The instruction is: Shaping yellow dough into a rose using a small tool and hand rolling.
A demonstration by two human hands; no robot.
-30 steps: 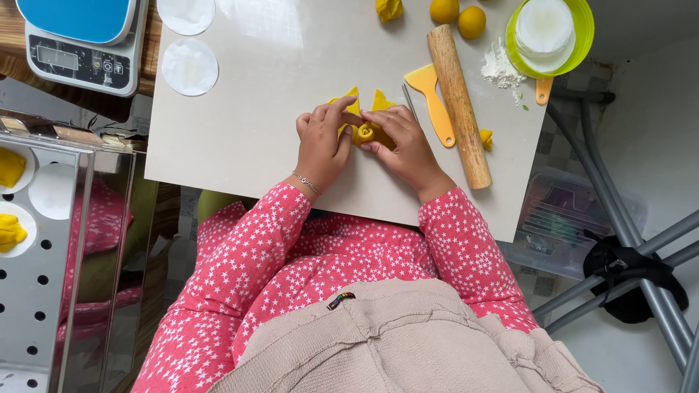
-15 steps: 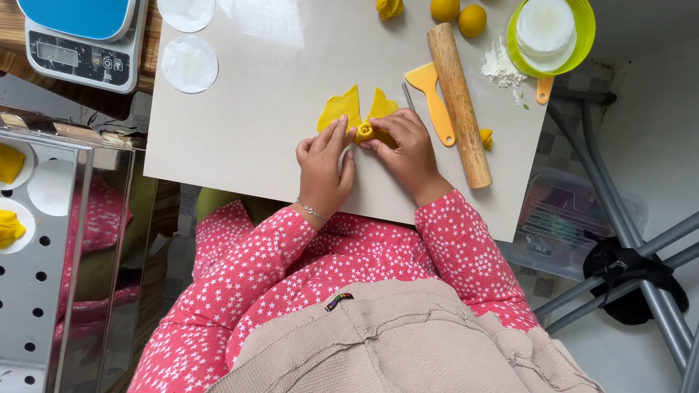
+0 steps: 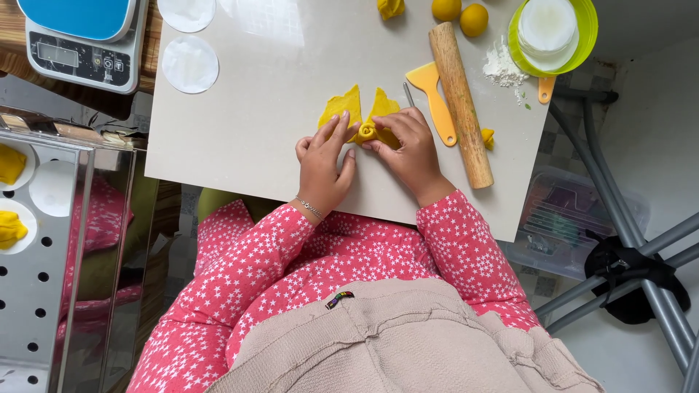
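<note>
A piece of yellow dough (image 3: 362, 116) is lying near the middle of the pale board (image 3: 255, 131), and both hands are meeting on it. Its near end is being rolled into a small coil, sitting right between the fingertips of the two hands, while two flat pointed flaps are spreading away from the coil toward the far side of the board.

The left hand (image 3: 322, 161) is lying flat and loosely spread, palm down on the board, with its fingers stretching out over the left flap and touching the coil from the left. It is not gripping anything; the fingers are apart and only pressing. A thin bracelet is showing at its wrist.

The right hand (image 3: 409, 145) is curving over the right flap, its fingers drawn closer together, with the fingertips pinching at the coil from the right. How firmly it is holding the dough cannot be told.

Just beside the right hand, a yellow scraper (image 3: 434, 94) is lying on the board, touching a wooden rolling pin (image 3: 460, 102) that is lying slantwise. A little scrap of dough is sitting at the pin's right side. Farther off, two dough balls (image 3: 460, 13), a green bowl (image 3: 582, 36), a sprinkle of flour (image 3: 502, 67), two white paper rounds (image 3: 189, 64) and a kitchen scale (image 3: 84, 36) are standing well apart from the hands.
</note>
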